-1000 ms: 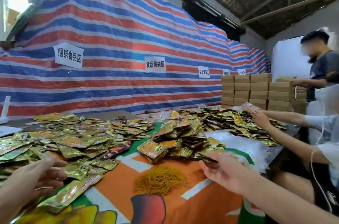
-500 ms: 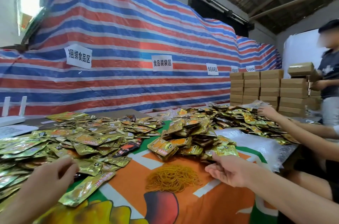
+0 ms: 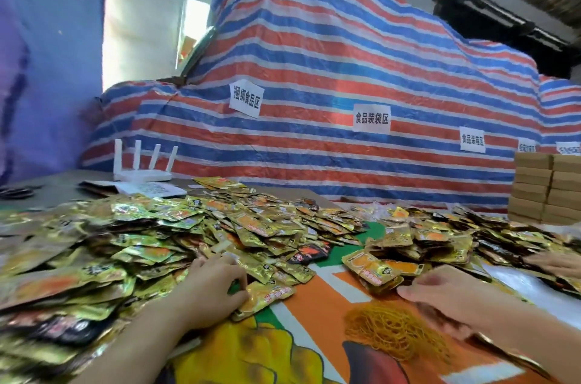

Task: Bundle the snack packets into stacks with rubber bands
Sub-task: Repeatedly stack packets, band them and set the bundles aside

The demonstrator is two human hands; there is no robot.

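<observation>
Plainly, the gold packet (image 3: 267,297) at the near edge of the loose heap of snack packets (image 3: 151,245) is the one being picked. The left hand (image 3: 213,292) has its fingers curled onto that packet's left end, so its grip is closed on it. To do this step well, I would draw the packet flat onto the printed cloth (image 3: 314,320), facing the same way as its fellows, so the stack squares up before a band goes on. The pile of rubber bands (image 3: 393,331) lies just to the right, between the two hands, and a small stack of packets (image 3: 374,270) sits just beyond it. The right hand (image 3: 440,298) reaches palm down toward that stack. A gold edge shows beneath its wrist, but whether its grip holds anything I cannot tell. Farther back on the surface (image 3: 56,188) stands a white router (image 3: 141,171), and cardboard boxes (image 3: 547,188) are piled at far right.
</observation>
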